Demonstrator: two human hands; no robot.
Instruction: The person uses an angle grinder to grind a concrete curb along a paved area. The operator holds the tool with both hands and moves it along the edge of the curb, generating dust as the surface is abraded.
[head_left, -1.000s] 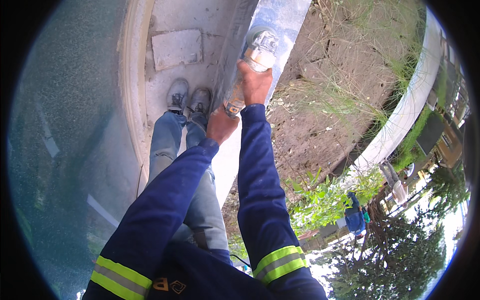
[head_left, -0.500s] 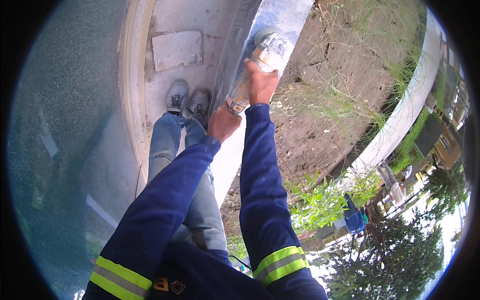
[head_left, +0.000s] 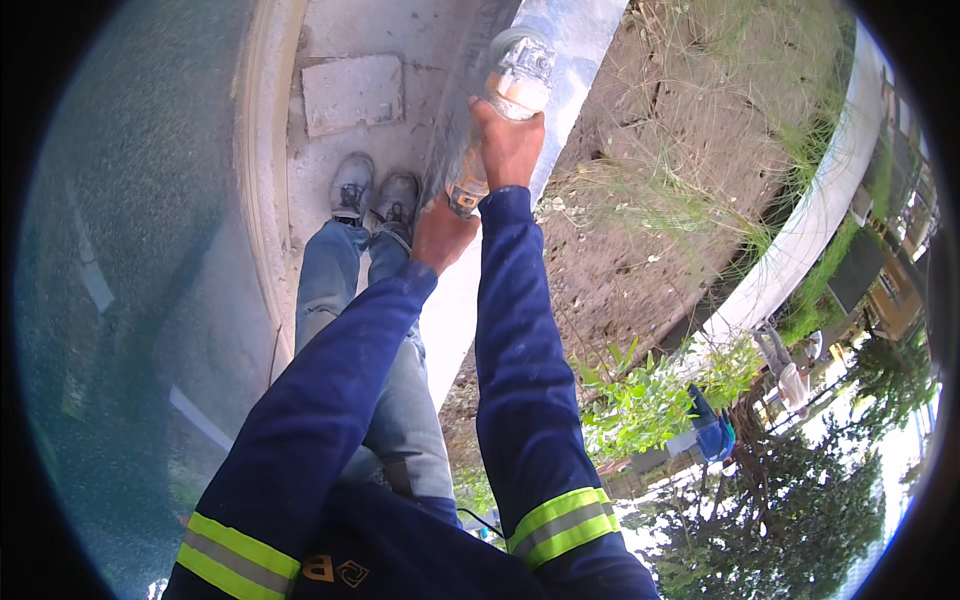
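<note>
Both my hands hold a dusty orange angle grinder (head_left: 467, 185) over a low concrete wall (head_left: 580, 40). My right hand (head_left: 512, 148) is wrapped round its body just behind the pale, dust-coated head. Lower down, my left hand (head_left: 443, 235) grips the rear end of the tool. The grinder's round disc (head_left: 515, 42) lies at the wall's top face, near its left edge; whether it touches cannot be made out. Part of the tool's body is hidden behind my fingers.
My shoes (head_left: 352, 185) stand on a paved strip left of the wall, near a square slab (head_left: 352, 95). A curb (head_left: 262, 150) borders the asphalt road (head_left: 130, 260). Soil with wispy grass (head_left: 690, 130) lies right, bounded by a curved pale wall (head_left: 800, 240). Two people appear at far right.
The grinder and both my hands have shifted left across the wall top, the head moving from near its middle toward its left edge and slightly farther away.
</note>
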